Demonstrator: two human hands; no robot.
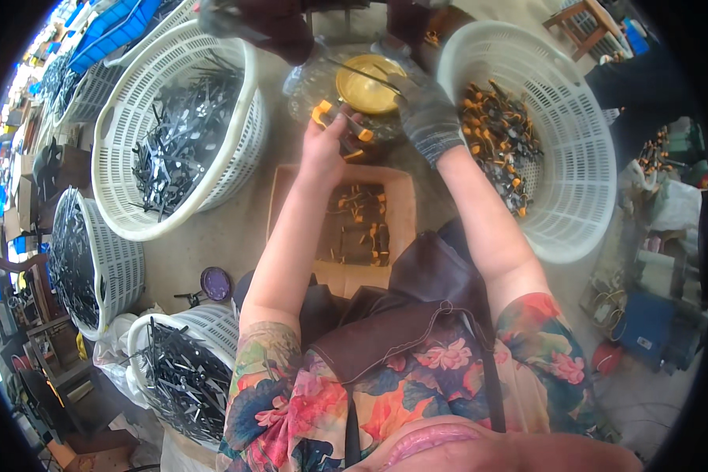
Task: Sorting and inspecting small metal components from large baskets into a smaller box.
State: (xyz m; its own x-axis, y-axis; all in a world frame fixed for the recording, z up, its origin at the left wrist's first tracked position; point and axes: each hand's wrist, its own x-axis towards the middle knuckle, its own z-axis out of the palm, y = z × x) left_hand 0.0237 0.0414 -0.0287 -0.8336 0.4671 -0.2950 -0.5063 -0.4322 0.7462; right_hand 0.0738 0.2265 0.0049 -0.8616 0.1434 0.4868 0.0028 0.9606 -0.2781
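Observation:
My bare left hand [328, 145] is closed around a small black tool with orange-yellow ends [363, 134], just in front of a round yellow bowl [346, 88]. My right hand [429, 114], in a grey knitted glove, is at the bowl's right side. Its fingers are curled and slightly blurred. A thin dark rod [359, 71] runs from that hand across the bowl. Below my hands is an open cardboard box [403, 208] with several black and orange pieces [358, 220] inside.
A white basket [578, 157] of black and orange pieces stands to the right. On the left, another white basket [244, 149] holds dark metal strips, with more such baskets [126, 267] nearer me. A purple round lid [215, 283] lies on the floor. Machinery [653, 322] stands far right.

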